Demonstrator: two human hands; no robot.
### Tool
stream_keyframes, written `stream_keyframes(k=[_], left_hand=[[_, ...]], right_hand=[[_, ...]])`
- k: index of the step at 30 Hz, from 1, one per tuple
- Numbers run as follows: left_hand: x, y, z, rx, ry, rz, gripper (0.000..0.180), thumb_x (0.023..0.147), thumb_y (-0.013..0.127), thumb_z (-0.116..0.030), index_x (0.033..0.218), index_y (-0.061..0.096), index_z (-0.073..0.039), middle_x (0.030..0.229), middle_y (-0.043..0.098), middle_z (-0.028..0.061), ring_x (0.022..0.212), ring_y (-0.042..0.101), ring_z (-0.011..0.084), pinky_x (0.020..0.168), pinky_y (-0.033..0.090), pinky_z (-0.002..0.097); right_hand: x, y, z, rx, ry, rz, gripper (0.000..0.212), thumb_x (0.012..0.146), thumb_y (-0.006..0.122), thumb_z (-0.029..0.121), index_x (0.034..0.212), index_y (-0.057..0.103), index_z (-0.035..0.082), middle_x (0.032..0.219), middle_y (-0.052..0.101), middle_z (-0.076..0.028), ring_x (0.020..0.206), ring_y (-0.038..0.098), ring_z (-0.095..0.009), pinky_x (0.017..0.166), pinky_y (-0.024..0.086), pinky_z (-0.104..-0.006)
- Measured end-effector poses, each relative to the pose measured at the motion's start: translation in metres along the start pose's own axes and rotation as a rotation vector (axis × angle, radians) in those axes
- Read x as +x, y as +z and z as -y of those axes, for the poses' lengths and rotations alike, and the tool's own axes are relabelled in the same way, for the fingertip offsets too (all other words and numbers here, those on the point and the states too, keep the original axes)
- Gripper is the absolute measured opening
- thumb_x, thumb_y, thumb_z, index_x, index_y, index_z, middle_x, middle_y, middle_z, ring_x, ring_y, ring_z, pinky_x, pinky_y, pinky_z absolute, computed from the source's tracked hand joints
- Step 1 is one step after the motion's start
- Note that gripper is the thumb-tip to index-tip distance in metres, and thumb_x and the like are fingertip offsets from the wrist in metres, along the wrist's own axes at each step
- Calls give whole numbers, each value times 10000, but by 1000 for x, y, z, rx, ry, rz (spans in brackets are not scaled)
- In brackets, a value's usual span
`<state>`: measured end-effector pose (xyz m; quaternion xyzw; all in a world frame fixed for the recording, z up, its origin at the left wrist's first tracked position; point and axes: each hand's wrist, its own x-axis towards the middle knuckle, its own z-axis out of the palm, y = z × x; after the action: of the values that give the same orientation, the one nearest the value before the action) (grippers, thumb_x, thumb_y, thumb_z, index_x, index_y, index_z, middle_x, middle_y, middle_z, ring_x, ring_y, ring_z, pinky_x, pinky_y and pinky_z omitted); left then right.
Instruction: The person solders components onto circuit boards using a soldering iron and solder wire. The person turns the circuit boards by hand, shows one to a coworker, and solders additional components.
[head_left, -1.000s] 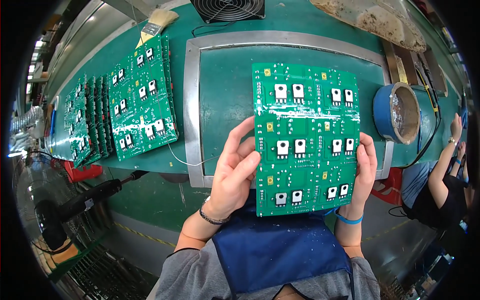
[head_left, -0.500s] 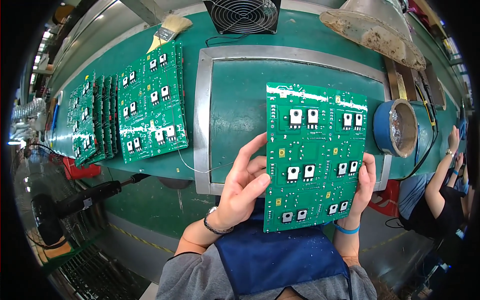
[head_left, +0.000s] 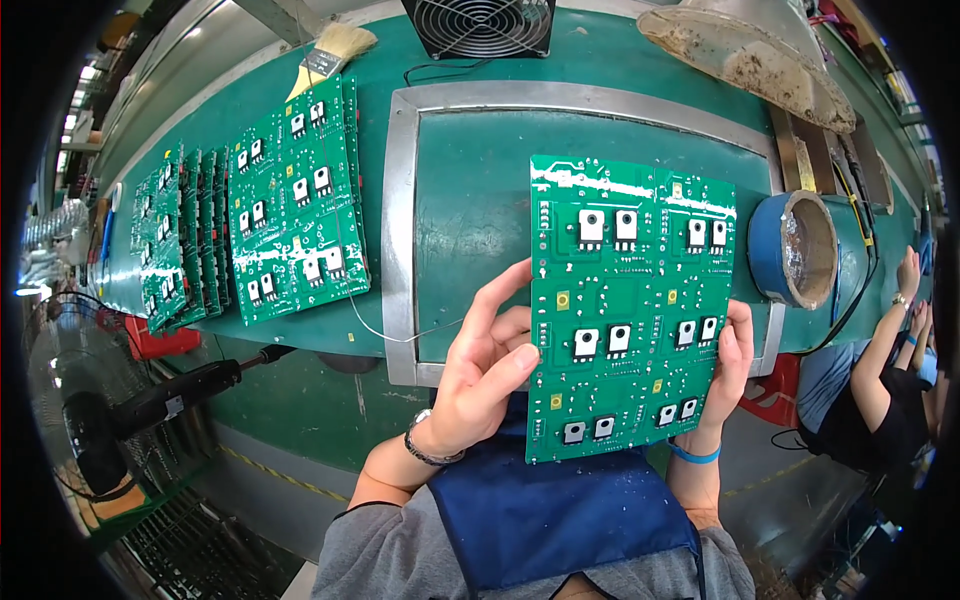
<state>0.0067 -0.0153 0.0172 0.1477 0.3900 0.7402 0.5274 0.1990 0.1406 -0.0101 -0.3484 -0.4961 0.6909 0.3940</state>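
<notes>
Between my hands is a green circuit board [head_left: 630, 290] with several black-and-silver transistors in pairs, its face tilted up toward me. My left hand [head_left: 490, 365] grips its left edge, thumb on the near side and fingers partly behind it. On the opposite edge my right hand [head_left: 732, 365] holds on, most of its fingers hidden behind the board. A thin wire [head_left: 385, 336] runs from the stacked boards toward my left hand; its end there cannot be made out. Bright glare lies across the board's upper part.
More circuit boards [head_left: 295, 200] stand in rows at the left. A brush [head_left: 335, 55] and a fan [head_left: 480, 25] sit at the back. A metal frame [head_left: 402, 200] borders the work area. At right are a blue tape roll [head_left: 775, 250], a lamp-like hood [head_left: 745, 60] and another person's arm [head_left: 885, 340].
The view has shifted slightly, and the board's top edge appears a little higher and tipped more upright. Both hands keep the same hold on it.
</notes>
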Motion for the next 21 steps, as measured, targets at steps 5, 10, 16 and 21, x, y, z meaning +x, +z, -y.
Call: stream_keyframes(k=[5, 10, 16, 21], left_hand=[[3, 2, -1, -21, -8, -19, 671, 932, 506, -76, 1491, 137, -28, 1239, 546, 135, 1083, 564, 162, 924, 429, 314], [2, 2, 0, -18, 1, -18, 677, 934, 508, -78, 1493, 129, -33, 1251, 536, 138, 1082, 567, 168, 912, 442, 307], [3, 3, -1, -33, -45, -42, 696, 930, 517, -103, 1497, 117, -53, 1266, 522, 132, 1057, 581, 162, 837, 493, 290], [3, 2, 0, -79, -92, -56, 691, 930, 507, -112, 1498, 117, -61, 1274, 513, 130, 1076, 577, 164, 840, 509, 296]], right_hand=[[4, 3, 1, -2, 14, -13, 242, 946, 458, 177, 1079, 503, -20, 923, 584, -52, 822, 541, -66, 743, 436, -203], [4, 0, -1, -6, 17, -5, 243, 946, 457, 179, 1078, 503, -20, 927, 584, -54, 823, 546, -68, 732, 444, -205], [5, 9, 7, 35, 106, -30, 226, 960, 433, 162, 1084, 505, -13, 913, 610, -49, 804, 589, -68, 696, 473, -195], [5, 12, 11, 85, 169, -24, 233, 969, 431, 173, 1089, 505, -13, 900, 635, -50, 781, 609, -63, 668, 484, -190]])
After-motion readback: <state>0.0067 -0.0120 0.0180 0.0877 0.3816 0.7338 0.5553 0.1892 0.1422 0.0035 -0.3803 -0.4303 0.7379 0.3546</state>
